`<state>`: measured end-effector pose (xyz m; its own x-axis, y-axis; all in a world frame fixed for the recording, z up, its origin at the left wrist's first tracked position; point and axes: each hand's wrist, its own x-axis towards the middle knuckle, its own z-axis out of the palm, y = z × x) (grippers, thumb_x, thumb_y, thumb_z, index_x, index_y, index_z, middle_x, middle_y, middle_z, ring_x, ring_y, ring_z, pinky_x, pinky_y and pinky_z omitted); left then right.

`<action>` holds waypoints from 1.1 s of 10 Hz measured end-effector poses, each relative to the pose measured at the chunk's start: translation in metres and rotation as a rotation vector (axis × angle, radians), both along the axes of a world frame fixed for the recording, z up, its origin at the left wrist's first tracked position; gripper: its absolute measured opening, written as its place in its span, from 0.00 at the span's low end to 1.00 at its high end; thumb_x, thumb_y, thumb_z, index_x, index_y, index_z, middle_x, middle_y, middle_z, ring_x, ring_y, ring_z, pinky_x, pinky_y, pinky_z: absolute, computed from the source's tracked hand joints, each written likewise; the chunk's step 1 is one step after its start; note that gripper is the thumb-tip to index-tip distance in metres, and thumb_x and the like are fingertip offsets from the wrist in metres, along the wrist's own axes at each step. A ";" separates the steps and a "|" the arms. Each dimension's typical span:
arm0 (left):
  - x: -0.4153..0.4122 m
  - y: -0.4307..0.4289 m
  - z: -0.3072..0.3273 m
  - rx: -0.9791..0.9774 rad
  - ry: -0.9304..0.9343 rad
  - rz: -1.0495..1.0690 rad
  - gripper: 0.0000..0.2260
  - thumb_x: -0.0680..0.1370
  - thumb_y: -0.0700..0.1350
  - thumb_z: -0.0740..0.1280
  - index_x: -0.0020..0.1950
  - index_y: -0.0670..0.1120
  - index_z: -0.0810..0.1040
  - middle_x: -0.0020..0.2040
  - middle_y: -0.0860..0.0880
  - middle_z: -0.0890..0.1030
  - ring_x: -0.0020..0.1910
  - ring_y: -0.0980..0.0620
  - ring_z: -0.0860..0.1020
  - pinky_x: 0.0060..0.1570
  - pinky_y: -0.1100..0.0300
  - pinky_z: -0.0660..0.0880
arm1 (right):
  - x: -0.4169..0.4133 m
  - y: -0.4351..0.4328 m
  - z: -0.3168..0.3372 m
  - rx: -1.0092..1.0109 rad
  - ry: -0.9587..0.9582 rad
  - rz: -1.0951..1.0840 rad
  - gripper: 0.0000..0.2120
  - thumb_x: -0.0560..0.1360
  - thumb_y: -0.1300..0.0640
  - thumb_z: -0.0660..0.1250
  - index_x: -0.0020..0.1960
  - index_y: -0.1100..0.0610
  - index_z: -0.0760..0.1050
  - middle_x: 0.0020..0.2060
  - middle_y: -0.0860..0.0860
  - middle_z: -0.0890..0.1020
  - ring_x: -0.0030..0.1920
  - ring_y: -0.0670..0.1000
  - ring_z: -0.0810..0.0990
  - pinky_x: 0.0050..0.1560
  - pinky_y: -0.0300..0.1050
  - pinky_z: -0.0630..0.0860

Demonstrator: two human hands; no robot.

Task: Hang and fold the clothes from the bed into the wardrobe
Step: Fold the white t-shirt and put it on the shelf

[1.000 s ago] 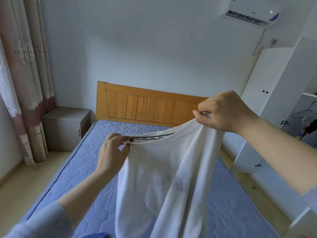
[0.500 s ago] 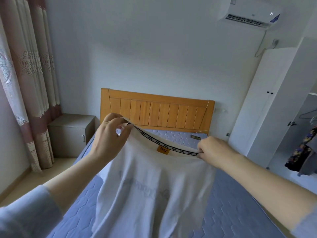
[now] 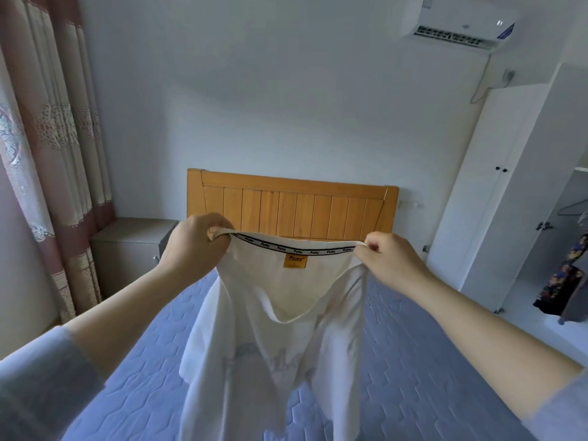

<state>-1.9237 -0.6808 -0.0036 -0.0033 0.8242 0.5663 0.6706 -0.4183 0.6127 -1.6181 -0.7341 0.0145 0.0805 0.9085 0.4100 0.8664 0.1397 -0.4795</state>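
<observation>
A white T-shirt with an orange neck label and a black printed collar tape hangs in the air over the bed, which has a blue quilted mattress. My left hand pinches the left end of the collar. My right hand pinches the right end, so the neck opening is stretched wide and level. The shirt body drops out of the bottom of the view. At the right stands the white wardrobe; its open section shows a hanger and a dark flowered garment.
A wooden headboard stands against the far wall. A grey bedside cabinet sits left of the bed, next to long pink curtains. An air conditioner hangs at the upper right.
A second ago my right hand held the collar high and my left low. Now both hands are level and further apart, the collar is pulled taut and the neck opening faces me.
</observation>
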 end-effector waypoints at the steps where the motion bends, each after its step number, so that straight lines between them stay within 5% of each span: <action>1: 0.003 0.001 0.003 -0.081 -0.034 -0.003 0.10 0.75 0.39 0.63 0.41 0.49 0.83 0.38 0.54 0.83 0.42 0.51 0.80 0.36 0.64 0.71 | 0.001 0.004 0.003 -0.093 0.256 0.042 0.16 0.77 0.57 0.60 0.32 0.56 0.62 0.24 0.49 0.66 0.24 0.48 0.67 0.27 0.38 0.62; 2: 0.004 0.000 0.007 -0.149 -0.098 0.002 0.10 0.75 0.40 0.64 0.41 0.47 0.84 0.37 0.50 0.84 0.41 0.48 0.81 0.42 0.55 0.78 | 0.003 0.006 0.005 -0.162 0.438 0.056 0.14 0.77 0.57 0.60 0.35 0.56 0.62 0.26 0.50 0.64 0.23 0.47 0.64 0.25 0.38 0.59; 3: 0.002 0.000 0.011 -0.179 -0.068 0.042 0.09 0.74 0.43 0.65 0.38 0.47 0.83 0.34 0.46 0.83 0.37 0.44 0.80 0.40 0.51 0.77 | 0.008 0.004 0.006 -0.170 0.462 0.090 0.13 0.77 0.54 0.61 0.38 0.61 0.66 0.30 0.53 0.63 0.31 0.51 0.63 0.35 0.43 0.60; 4: 0.001 0.001 0.012 -0.212 0.005 0.080 0.11 0.74 0.46 0.64 0.36 0.41 0.80 0.30 0.44 0.75 0.30 0.47 0.69 0.32 0.56 0.66 | 0.015 0.001 0.006 -0.173 0.499 0.137 0.20 0.80 0.51 0.63 0.53 0.70 0.76 0.47 0.63 0.82 0.50 0.62 0.80 0.63 0.57 0.73; 5: 0.004 -0.001 0.012 -0.325 -0.110 0.034 0.13 0.74 0.47 0.63 0.31 0.44 0.76 0.30 0.48 0.72 0.32 0.49 0.68 0.34 0.59 0.64 | 0.019 -0.004 0.008 -0.274 0.640 0.210 0.18 0.81 0.49 0.61 0.61 0.60 0.79 0.54 0.58 0.84 0.58 0.56 0.81 0.58 0.47 0.77; 6: 0.006 -0.001 0.014 -0.529 -0.374 -0.094 0.13 0.71 0.50 0.64 0.43 0.42 0.81 0.41 0.43 0.79 0.41 0.44 0.76 0.44 0.52 0.75 | 0.024 -0.006 0.005 -0.345 0.701 0.257 0.22 0.77 0.44 0.62 0.64 0.56 0.76 0.61 0.53 0.81 0.62 0.51 0.79 0.67 0.47 0.72; 7: 0.002 0.001 0.016 -0.660 -0.523 -0.245 0.13 0.74 0.47 0.64 0.52 0.41 0.82 0.43 0.41 0.82 0.41 0.43 0.80 0.46 0.50 0.78 | 0.024 -0.010 0.009 -0.352 0.643 0.304 0.29 0.65 0.34 0.68 0.55 0.55 0.79 0.63 0.44 0.78 0.60 0.40 0.76 0.58 0.34 0.72; 8: -0.004 0.003 0.016 -0.667 -0.453 -0.379 0.11 0.77 0.46 0.66 0.38 0.48 0.86 0.37 0.45 0.84 0.34 0.49 0.82 0.34 0.57 0.79 | 0.028 -0.014 0.011 -0.366 0.566 0.341 0.45 0.49 0.22 0.71 0.51 0.57 0.81 0.49 0.51 0.84 0.52 0.52 0.81 0.53 0.41 0.73; 9: -0.007 -0.002 0.013 -0.676 -0.472 -0.483 0.09 0.77 0.44 0.68 0.37 0.46 0.82 0.33 0.49 0.84 0.31 0.54 0.83 0.29 0.63 0.78 | 0.044 -0.012 0.006 -0.435 0.534 0.376 0.42 0.59 0.32 0.74 0.59 0.65 0.79 0.58 0.71 0.77 0.60 0.75 0.72 0.66 0.73 0.60; 10: -0.014 -0.001 0.005 -0.721 -0.494 -0.540 0.05 0.78 0.44 0.66 0.45 0.43 0.78 0.37 0.48 0.84 0.34 0.53 0.84 0.32 0.62 0.79 | 0.059 -0.013 0.004 -0.602 0.537 0.428 0.42 0.60 0.48 0.82 0.59 0.76 0.70 0.46 0.66 0.77 0.47 0.63 0.76 0.49 0.50 0.77; 11: -0.027 -0.004 0.000 -0.779 -0.430 -0.565 0.07 0.78 0.45 0.66 0.51 0.43 0.79 0.50 0.43 0.82 0.46 0.48 0.83 0.49 0.54 0.80 | 0.069 -0.013 -0.003 -0.654 0.523 0.414 0.20 0.64 0.57 0.79 0.48 0.69 0.78 0.40 0.56 0.79 0.41 0.49 0.79 0.41 0.39 0.76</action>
